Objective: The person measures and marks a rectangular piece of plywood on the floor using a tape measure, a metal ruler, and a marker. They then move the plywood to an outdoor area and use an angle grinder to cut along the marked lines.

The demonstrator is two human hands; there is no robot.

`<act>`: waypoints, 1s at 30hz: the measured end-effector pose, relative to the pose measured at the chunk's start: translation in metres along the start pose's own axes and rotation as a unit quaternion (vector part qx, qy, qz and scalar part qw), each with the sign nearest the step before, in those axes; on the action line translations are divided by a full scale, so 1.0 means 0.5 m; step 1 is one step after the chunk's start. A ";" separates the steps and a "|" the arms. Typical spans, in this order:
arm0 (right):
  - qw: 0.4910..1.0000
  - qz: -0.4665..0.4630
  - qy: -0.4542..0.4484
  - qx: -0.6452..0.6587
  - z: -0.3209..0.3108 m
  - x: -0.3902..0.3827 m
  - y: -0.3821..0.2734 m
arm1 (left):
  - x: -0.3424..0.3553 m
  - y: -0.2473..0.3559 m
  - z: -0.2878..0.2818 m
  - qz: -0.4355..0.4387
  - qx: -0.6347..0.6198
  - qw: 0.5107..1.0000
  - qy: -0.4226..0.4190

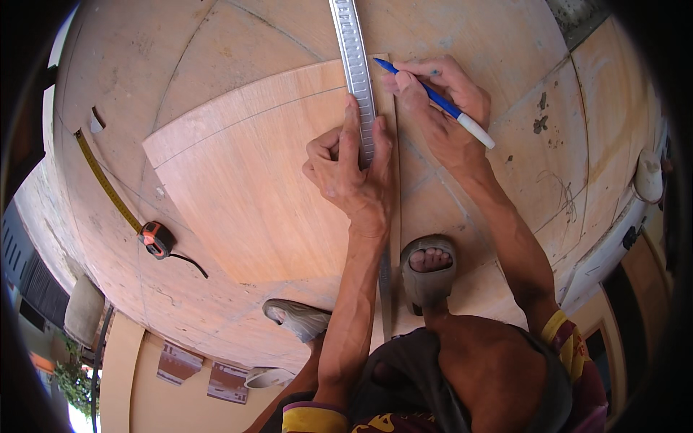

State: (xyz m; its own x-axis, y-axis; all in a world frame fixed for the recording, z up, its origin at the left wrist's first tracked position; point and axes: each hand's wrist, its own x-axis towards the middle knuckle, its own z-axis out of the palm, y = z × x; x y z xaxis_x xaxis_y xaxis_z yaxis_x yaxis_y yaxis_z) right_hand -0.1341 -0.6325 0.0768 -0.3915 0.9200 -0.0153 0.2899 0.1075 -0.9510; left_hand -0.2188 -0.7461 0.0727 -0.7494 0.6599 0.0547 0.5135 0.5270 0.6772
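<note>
A light wooden board (253, 187) with a pencil-thin line along its curved far edge lies on the tiled surface. A long silver metal straightedge (350, 43) crosses the board near its right edge. My left hand (346, 166) presses on it, index finger and thumb at either side, other fingers curled. My right hand (451, 115) holds a blue pen (444, 101) with a white end, its tip just right of the straightedge near the board's far edge.
A tape measure (157, 239) lies at left with its yellow blade (108, 180) out. My sandalled right foot (427, 263) is beside the straightedge, my left foot (296, 317) at the board's near side. A pale object (647, 175) sits at the far right rim.
</note>
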 end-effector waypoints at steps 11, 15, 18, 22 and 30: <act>0.999 -0.041 0.010 -0.008 0.008 0.018 0.009 | 0.001 -0.003 0.001 0.010 0.004 1.000 0.004; 0.998 -0.041 0.008 -0.038 0.009 0.021 0.009 | 0.001 0.000 0.000 0.004 0.000 1.000 0.000; 0.998 -0.044 0.004 -0.049 0.010 0.023 0.010 | -0.001 -0.004 0.002 0.011 0.007 1.000 0.002; 0.996 -0.064 0.004 -0.057 0.015 0.027 0.009 | -0.002 -0.007 0.002 0.008 0.003 1.000 0.001; 0.996 -0.048 -0.015 -0.076 0.011 0.029 -0.017 | -0.002 -0.004 0.001 0.001 -0.004 1.000 -0.002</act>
State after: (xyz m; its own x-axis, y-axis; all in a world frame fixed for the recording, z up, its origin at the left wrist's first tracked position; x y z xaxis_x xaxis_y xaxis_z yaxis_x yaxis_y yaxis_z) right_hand -0.1469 -0.6222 0.0830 -0.4491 0.8912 0.0630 0.3774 0.2531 -0.8908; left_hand -0.2190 -0.7473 0.0712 -0.7468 0.6630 0.0523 0.5109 0.5216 0.6833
